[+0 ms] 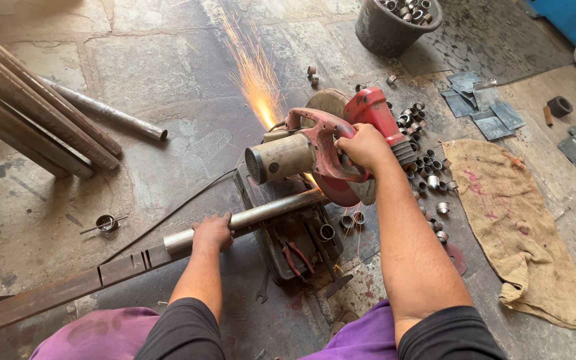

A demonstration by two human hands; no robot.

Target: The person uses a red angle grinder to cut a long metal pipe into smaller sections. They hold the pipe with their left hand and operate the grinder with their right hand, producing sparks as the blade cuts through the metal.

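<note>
A red chop saw stands on the concrete floor in front of me, its disc down in a grey steel pipe. Orange sparks fly away toward the top. My right hand is shut on the saw's red handle, pressing it down. My left hand grips the pipe left of the saw's base, where the pipe rests on a rusty steel bar.
Several short cut pipe rings lie to the right of the saw, beside a burlap sack. A black bucket of rings stands at the top. Long pipes lie on the left. Metal sheets lie at upper right.
</note>
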